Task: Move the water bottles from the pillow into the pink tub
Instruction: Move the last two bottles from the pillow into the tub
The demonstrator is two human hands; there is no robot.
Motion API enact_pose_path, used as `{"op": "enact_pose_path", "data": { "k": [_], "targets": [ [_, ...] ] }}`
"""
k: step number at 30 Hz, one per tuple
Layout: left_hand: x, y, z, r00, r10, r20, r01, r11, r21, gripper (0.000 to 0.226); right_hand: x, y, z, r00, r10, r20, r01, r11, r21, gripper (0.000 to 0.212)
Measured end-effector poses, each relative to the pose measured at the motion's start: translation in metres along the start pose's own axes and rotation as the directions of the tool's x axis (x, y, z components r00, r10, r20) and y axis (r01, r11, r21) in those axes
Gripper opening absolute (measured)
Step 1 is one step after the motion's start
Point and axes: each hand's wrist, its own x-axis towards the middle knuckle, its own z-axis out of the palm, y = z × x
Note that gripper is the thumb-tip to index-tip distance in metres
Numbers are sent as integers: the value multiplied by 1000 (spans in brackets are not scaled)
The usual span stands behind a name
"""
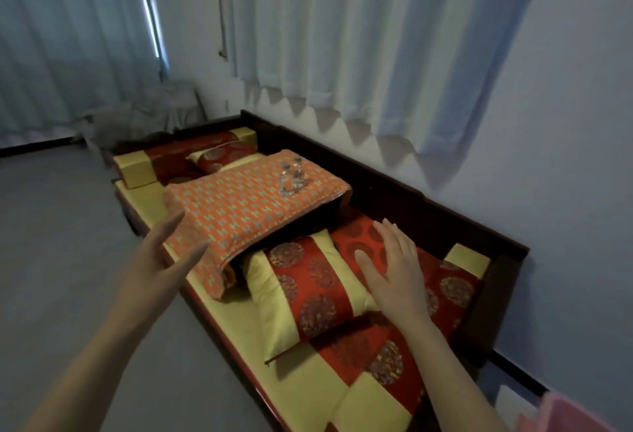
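Observation:
Two clear water bottles [291,178] lie side by side on a large orange patterned pillow [239,212] in the middle of a low wooden couch. My left hand [164,253] reaches forward with straight fingers, just short of the pillow's near left corner. My right hand [394,263] hovers flat and spread above a red and yellow cushion [308,291], well short of the bottles. Both hands hold nothing. A pink edge, likely the pink tub [575,414], shows at the bottom right corner, mostly cut off.
The couch [428,205] has a dark wooden back rail along the wall and yellow and red bolsters [178,157] at the far end. White curtains [342,37] hang above. Grey floor [61,243] lies to the left.

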Motion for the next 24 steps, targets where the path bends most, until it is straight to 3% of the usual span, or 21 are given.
{"op": "enact_pose_path", "data": {
  "k": [8, 12, 24],
  "targets": [
    [94, -84, -49, 1000, 10, -17, -7, 982, 191, 77, 68, -16, 101, 998, 43, 45, -41, 998, -40, 60],
    [168, -125, -66, 997, -65, -52, 74, 976, 204, 81, 121, -25, 159, 995, 76, 57, -74, 997, -36, 61],
    [373, -230, -105, 992, -123, -3, 120, 965, 231, 78, 280, -73, 308, 984, 154, 89, -150, 988, -49, 72]
  ]
}}
